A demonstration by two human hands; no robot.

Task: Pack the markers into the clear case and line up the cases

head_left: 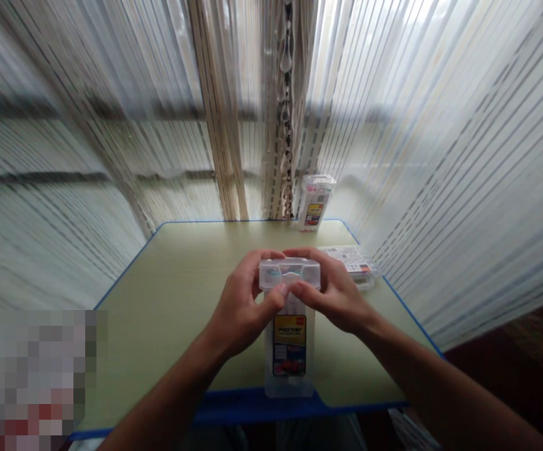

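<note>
A clear plastic marker box (290,344) with a yellow and black "marker" label stands upright at the near edge of the table, right in front of me. Its translucent lid (290,274) sits at the top, between both hands. My left hand (247,294) grips the lid's left side, thumb at the front and fingers behind. From the other side my right hand (334,288) holds it the same way, thumb on the front by the latch. The two thumbs nearly meet below the lid's front tab. The fingertips behind the lid are partly hidden.
A second clear marker box (315,203) stands upright at the table's far edge. Beyond my right hand lies a flat clear case (353,263) with a printed label. The light table (168,282) has a blue rim, and string curtains (252,125) hang behind it.
</note>
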